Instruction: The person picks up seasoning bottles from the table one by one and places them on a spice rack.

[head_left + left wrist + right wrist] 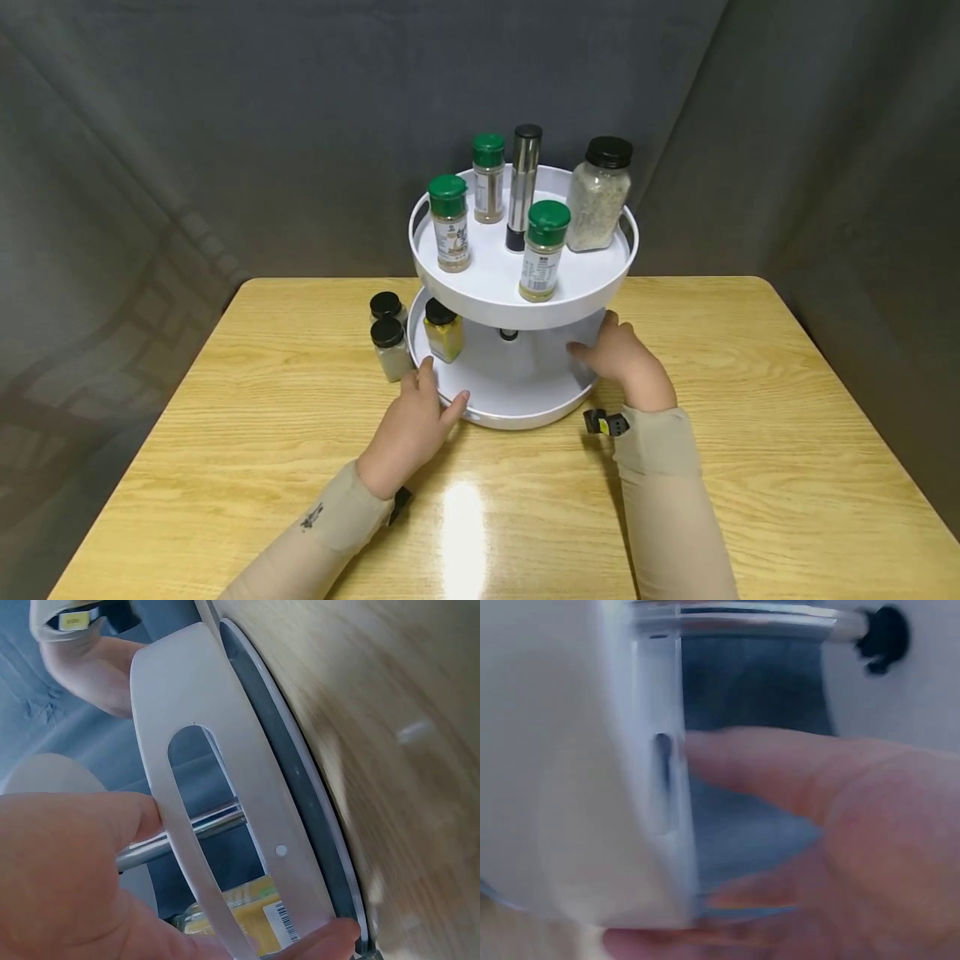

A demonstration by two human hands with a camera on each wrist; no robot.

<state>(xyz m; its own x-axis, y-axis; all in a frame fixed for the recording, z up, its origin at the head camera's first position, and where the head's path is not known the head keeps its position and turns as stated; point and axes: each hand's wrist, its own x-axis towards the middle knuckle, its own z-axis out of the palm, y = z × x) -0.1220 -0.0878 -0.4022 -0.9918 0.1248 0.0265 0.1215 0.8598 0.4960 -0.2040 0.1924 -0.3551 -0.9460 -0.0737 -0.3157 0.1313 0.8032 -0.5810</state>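
Note:
A white two-tier turntable rack (pixel 525 312) stands on the table. My left hand (pixel 408 433) is at the front left of its lower tray (pixel 292 847), fingers extended; the thumb touches the rim by the handle slot and a fingertip rests on the outer wall. At the right side, my right hand (pixel 626 358) grips the lower tray's rim, thumb inside and fingers outside. A yellow-filled jar (pixel 444 337) with a black lid sits on the lower tray, near my left hand. Several green-capped spice bottles (pixel 542 262), a steel grinder (pixel 523 183) and a large black-lidded jar (pixel 598 200) stand on the upper tray.
Two black-lidded jars (pixel 392 358) stand on the wooden table (pixel 300 400), just left of the lower tray and close to my left fingers. A grey curtain (pixel 300 125) hangs behind the table's back edge.

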